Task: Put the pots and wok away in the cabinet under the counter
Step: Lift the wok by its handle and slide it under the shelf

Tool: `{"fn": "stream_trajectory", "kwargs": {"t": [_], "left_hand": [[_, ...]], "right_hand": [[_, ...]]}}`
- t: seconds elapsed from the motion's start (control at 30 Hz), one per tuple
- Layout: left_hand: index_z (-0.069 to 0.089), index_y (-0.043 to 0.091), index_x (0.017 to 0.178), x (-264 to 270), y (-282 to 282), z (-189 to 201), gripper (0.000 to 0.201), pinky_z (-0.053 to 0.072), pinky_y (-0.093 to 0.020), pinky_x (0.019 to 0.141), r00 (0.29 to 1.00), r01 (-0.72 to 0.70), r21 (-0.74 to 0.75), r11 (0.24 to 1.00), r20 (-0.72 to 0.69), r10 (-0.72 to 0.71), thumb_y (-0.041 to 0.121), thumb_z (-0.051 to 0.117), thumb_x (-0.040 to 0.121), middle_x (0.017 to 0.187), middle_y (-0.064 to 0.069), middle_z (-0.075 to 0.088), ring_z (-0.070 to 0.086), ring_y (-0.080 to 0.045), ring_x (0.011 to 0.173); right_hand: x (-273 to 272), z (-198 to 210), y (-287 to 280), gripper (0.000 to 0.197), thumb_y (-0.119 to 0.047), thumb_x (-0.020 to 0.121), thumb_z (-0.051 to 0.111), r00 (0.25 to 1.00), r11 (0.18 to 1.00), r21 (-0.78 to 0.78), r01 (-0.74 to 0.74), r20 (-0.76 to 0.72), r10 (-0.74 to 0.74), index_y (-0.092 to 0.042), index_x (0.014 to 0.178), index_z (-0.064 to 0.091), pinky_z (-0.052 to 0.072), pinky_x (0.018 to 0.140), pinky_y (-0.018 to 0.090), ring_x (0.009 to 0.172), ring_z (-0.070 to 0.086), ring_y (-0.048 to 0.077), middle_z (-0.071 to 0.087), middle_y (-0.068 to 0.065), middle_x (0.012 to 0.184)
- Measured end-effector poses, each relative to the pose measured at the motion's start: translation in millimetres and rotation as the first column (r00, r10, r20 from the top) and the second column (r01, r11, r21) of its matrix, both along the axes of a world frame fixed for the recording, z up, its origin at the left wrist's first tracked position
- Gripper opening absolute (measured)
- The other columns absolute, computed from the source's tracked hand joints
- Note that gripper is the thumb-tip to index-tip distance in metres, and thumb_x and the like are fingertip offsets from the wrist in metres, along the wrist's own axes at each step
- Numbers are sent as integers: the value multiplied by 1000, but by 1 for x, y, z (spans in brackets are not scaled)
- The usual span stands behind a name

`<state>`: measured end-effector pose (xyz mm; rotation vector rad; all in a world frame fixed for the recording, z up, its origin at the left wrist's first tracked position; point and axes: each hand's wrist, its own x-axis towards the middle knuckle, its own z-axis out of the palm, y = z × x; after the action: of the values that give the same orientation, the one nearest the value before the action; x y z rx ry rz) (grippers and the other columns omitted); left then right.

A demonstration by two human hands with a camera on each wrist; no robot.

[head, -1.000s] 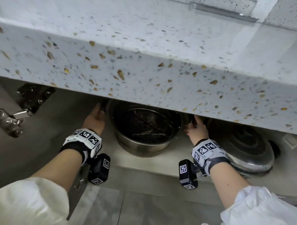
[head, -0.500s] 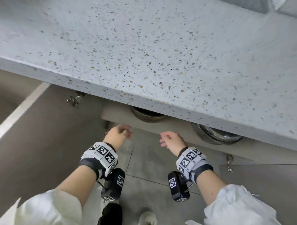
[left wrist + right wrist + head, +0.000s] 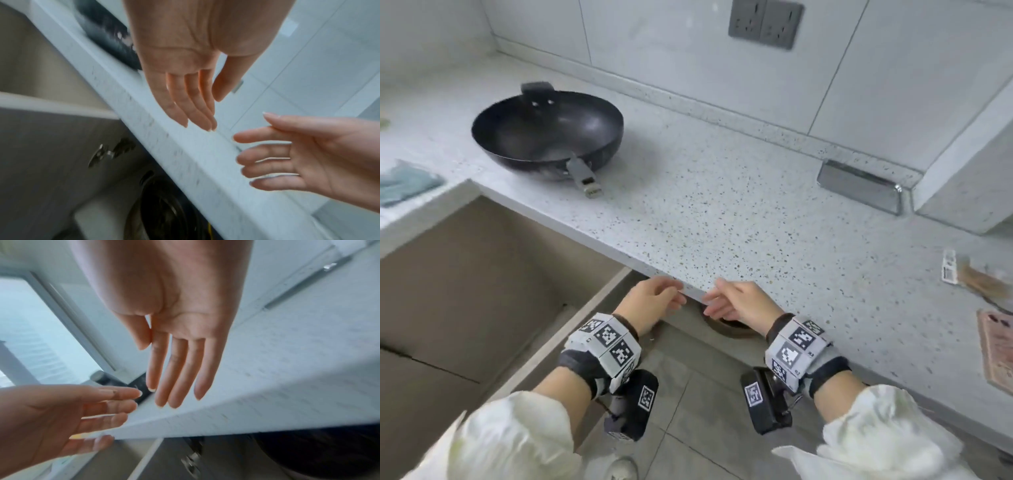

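Black round-bottomed steel wok (image 3: pixel 547 132) sits on the speckled counter (image 3: pixel 722 219), up-left of your empty, slack-fingered left hand (image 3: pixel 652 303) and right hand (image 3: pixel 743 303), nearer the left, handle toward you.

The right hand (image 3: pixel 176 308) is flat, fingers straight, holding nothing, just over the front edge of the speckled counter (image 3: pixel 287 378). The left hand (image 3: pixel 57 415) is near it, fingers straight too. A dark pot (image 3: pixel 320 454) sits under the counter.

Both hands (image 3: pixel 654 303) (image 3: pixel 741 303) empty, fingers straight
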<state>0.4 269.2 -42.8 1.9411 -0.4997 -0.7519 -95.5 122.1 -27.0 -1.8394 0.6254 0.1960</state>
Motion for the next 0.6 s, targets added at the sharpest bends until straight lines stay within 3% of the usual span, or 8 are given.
{"fn": "stream_trajectory", "kwargs": {"t": [0.07,0.17,0.33,0.43,0.6], "left_hand": [[57,17,102,15,10,29,22,46,-16,69,998,-58,-69,996,31,60,12,37,93,81,9,63,61,-2,73],[58,16,103,46,34,55,23,47,-23,72,978,-197,-169,966,39,207,14,37,93,82,7,64,61,-10,78],[56,14,105,106,71,67,21,47,-26,71,939,-317,-220,923,64,337,19,39,94,84,6,64,62,-13,78],[52,11,112,153,86,64,26,47,-25,69,927,-366,-222,903,2,376,26,41,93,92,-1,64,62,-15,80],[49,7,120,205,83,50,41,48,-27,76,947,-319,-135,938,-67,313,36,38,93,104,-5,62,61,-19,91]], "right_hand": [[23,29,5,38,-34,95,35,997,999,-26,29,70,-27,-12,98,66,49,80,30,80,64,21,68,4,83],[65,59,23,31,-31,93,38,989,997,-83,4,150,8,-14,102,63,50,84,34,86,65,21,67,5,96],[138,68,63,38,-37,91,42,985,990,-130,-62,151,82,-13,117,53,50,94,41,96,64,22,60,4,112],[188,66,87,48,-42,89,44,990,995,-93,-28,133,41,-12,125,47,51,92,40,94,64,21,57,4,118],[245,56,100,44,-37,83,53,1000,988,-152,5,23,-1,-14,121,49,53,87,41,93,66,24,61,2,98]]}}
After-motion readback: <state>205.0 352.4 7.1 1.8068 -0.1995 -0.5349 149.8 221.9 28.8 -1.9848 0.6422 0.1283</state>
